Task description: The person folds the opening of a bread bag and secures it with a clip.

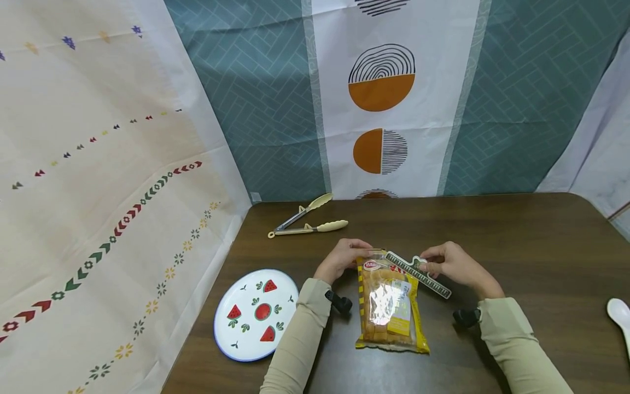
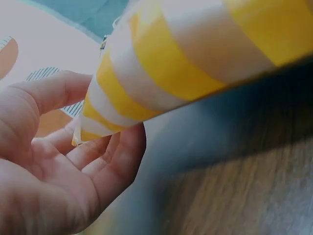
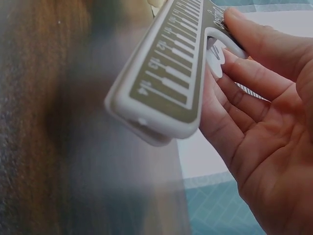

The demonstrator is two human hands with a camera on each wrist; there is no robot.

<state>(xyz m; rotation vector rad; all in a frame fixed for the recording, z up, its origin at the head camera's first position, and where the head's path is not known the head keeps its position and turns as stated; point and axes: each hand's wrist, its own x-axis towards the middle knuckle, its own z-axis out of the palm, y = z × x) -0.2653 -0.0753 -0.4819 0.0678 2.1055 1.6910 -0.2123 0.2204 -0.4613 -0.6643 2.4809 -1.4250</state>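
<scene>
A clear and yellow bag of bread (image 1: 386,306) lies on the table in front of me. My left hand (image 1: 343,258) holds its upper left corner; up close in the left wrist view, the yellow-striped edge (image 2: 161,63) of the bag passes between thumb and fingers. Between the thumb and fingers of my right hand (image 1: 455,267) is a long bag clip (image 1: 418,274) with ruler-like markings. The clip lies slantwise across the bag's upper right part. In the right wrist view, the clip's near end (image 3: 161,112) shows a narrow gap between its two bars.
To the left of the bag is a white plate (image 1: 251,345) with a blue rim and watermelon pictures. Tongs (image 1: 295,223) with cream tips lie spread at the back left. A white spoon (image 1: 619,314) rests at the right edge of view. Hanging cloths (image 1: 261,109) stand behind the table.
</scene>
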